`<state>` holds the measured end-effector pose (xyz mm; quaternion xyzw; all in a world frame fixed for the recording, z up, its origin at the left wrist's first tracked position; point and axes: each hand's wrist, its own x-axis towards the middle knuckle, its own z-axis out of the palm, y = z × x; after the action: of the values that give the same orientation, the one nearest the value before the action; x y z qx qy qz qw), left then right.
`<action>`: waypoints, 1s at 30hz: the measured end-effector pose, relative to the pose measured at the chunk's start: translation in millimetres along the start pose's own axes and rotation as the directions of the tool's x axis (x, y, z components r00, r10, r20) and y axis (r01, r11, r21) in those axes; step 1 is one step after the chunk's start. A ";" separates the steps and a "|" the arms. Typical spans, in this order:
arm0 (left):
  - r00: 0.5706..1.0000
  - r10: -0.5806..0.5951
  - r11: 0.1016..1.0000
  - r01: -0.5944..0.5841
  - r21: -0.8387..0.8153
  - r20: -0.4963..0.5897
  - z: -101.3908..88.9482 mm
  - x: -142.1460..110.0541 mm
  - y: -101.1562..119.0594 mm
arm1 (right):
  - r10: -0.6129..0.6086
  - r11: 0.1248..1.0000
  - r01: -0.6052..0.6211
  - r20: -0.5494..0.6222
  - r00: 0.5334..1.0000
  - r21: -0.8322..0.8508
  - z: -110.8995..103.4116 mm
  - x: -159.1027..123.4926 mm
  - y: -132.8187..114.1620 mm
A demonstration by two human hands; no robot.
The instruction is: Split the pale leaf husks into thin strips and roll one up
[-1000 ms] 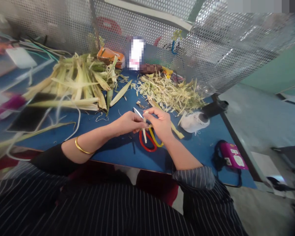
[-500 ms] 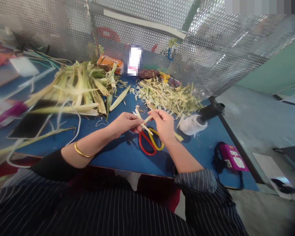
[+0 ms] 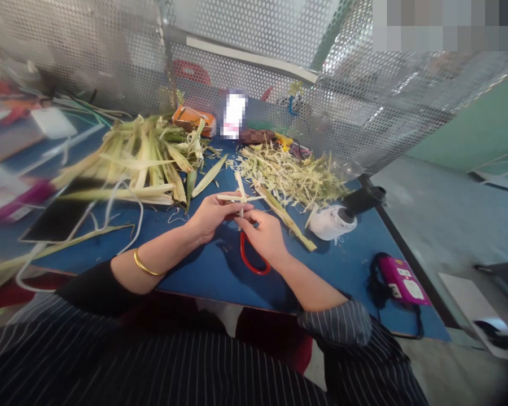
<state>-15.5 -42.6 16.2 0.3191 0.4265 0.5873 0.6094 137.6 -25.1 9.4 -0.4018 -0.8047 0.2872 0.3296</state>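
Observation:
Pale corn husk strips (image 3: 239, 183) cross one another over the middle of the table, their ends sticking out in several directions. My left hand (image 3: 211, 216) pinches them near the crossing. Just below, my right hand (image 3: 266, 234) has its thumb and fingers closed on the strip end that points toward me. Under the right hand lies a pair of scissors, its red handle loop (image 3: 254, 270) showing and the rest mostly hidden. To the right of the hands a longer husk piece (image 3: 288, 219) rests on the blue table (image 3: 195, 270).
Whole husks (image 3: 139, 155) are heaped at left, husk shreds (image 3: 294, 176) at the back. A white thread cone (image 3: 331, 222), a black cylinder (image 3: 366, 197) and a magenta power strip (image 3: 402, 280) stand right. A white cable (image 3: 139, 217) loops left. Metal mesh (image 3: 254, 67) borders the back.
The strips have turned into an upright cross shape. My right hand has moved down from the upper right strip to the lower end, now covering the yellow scissor handle.

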 end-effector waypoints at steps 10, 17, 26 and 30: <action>0.998 -0.030 1.000 0.030 0.004 0.049 -2.4 -1.3 4.8 | -0.031 0.997 0.025 0.084 0.996 0.073 -7.6 3.9 2.7; 0.993 -0.110 0.993 0.109 0.034 0.040 -8.5 0.1 15.5 | -0.044 0.998 0.044 0.010 0.999 -0.042 -12.5 5.0 3.3; 0.997 -0.029 0.995 0.036 0.092 -0.076 -9.4 2.5 12.5 | -0.176 0.982 0.183 0.123 0.977 -0.047 -13.1 2.7 -1.5; 0.995 -0.012 0.995 0.022 0.097 -0.096 -10.6 3.0 14.5 | -0.220 0.975 0.221 0.024 0.975 -0.040 -20.6 0.0 -3.1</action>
<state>-31.5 -39.3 24.1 0.3164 0.4862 0.5751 0.5769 151.9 -22.7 24.4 -0.3142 -0.8533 0.2357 0.3429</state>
